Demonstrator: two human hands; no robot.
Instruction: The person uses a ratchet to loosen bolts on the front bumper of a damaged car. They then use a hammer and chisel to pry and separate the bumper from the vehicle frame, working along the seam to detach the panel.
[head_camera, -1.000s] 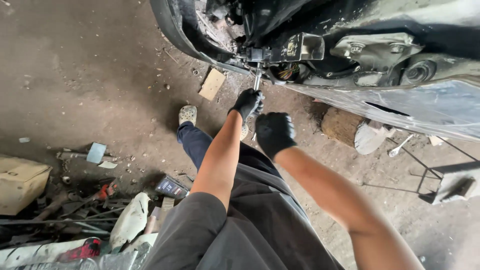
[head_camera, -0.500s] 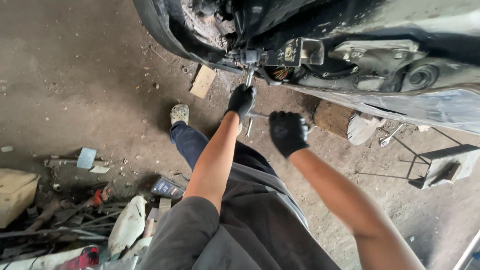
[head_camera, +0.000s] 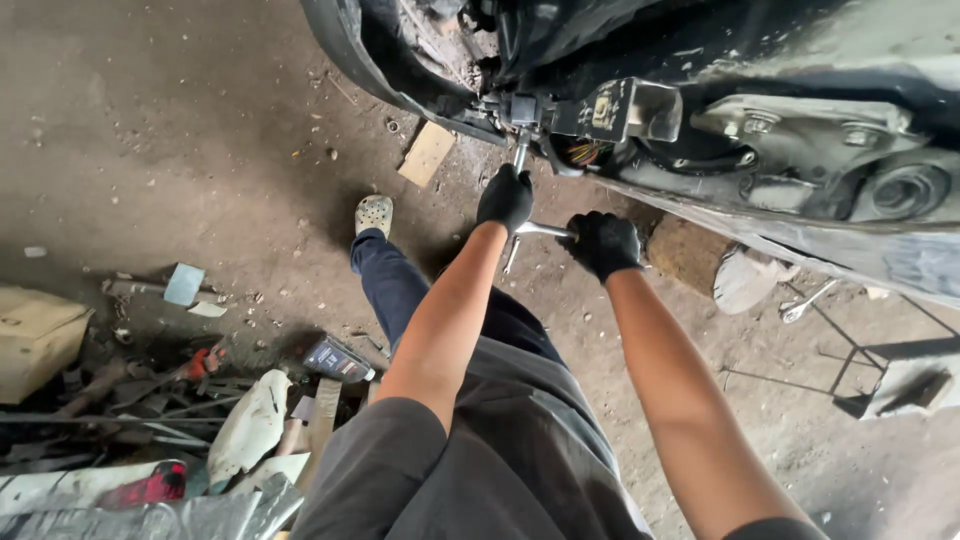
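Under the car's bare wheel hub (head_camera: 520, 105), my left hand (head_camera: 505, 197) clamps the upright wrench shaft (head_camera: 519, 155). My right hand (head_camera: 603, 243) grips its handle (head_camera: 545, 230). The fastener looks still seated, unfinished.

Shiny metal wrench (head_camera: 533, 229), handle level, shaft upright under car

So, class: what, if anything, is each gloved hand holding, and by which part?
Both grip a metal ratchet wrench. The left hand wraps the upright shaft below the car's underside; the right hand holds the handle's outer end.
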